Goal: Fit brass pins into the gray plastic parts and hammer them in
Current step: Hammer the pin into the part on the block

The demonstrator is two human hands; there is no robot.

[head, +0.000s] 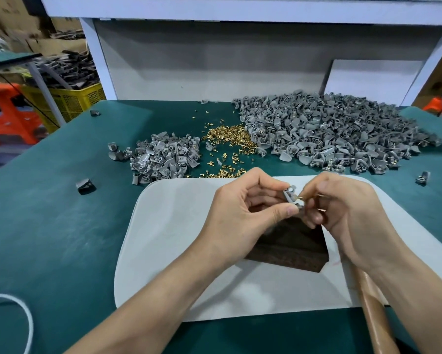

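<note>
L hand (242, 213) pinches gray part (291, 199), R hand (347, 215) pinches brass pin (299, 198) at it; unhammered, big pile (329, 134) prob. left.

Shows two bare hands, the left hand (240, 215) and the right hand (350, 213), both slim-fingered with short, neatly trimmed nails (seen best on the left thumb (288, 211)). Shows faint creases over the knuckles and at the wrists, and low ridges of tendon across the back of the right hand. Carries on into a bare left forearm (163, 297) and a bare right forearm (416, 274), each uncovered as far as the bottom edge of the view and smooth in outline.
</note>
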